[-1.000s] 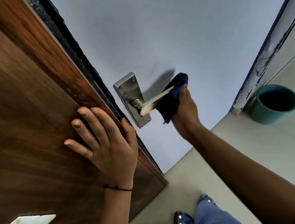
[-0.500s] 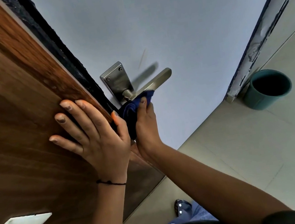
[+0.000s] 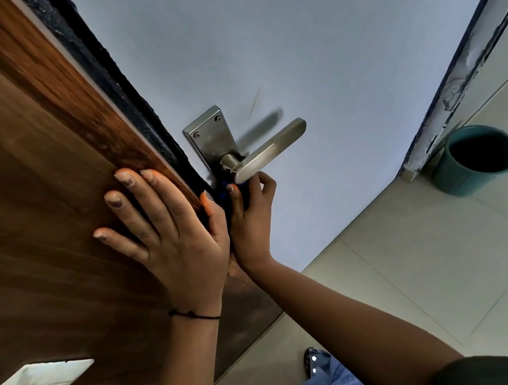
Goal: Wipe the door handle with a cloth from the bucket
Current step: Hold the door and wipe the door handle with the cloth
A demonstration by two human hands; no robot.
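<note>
A brushed-metal lever door handle on a steel backplate sticks out from the white door face. My right hand is just under the handle's base, closed around a dark blue cloth that shows only as a small patch between my two hands; its fingertips touch the lever's underside. My left hand lies flat with fingers spread on the brown wooden door edge. A teal bucket stands on the floor at the right, by the door frame.
A dark rubber strip runs along the door edge beside the backplate. Beige floor tiles spread to the right and below. My jeans and a sandal show at the bottom. A white chipped frame post stands at the right.
My right hand has slid the blue cloth from the lever's outer end inward to its base, where the cloth is now mostly hidden. The left hand stayed pressed on the door edge.
</note>
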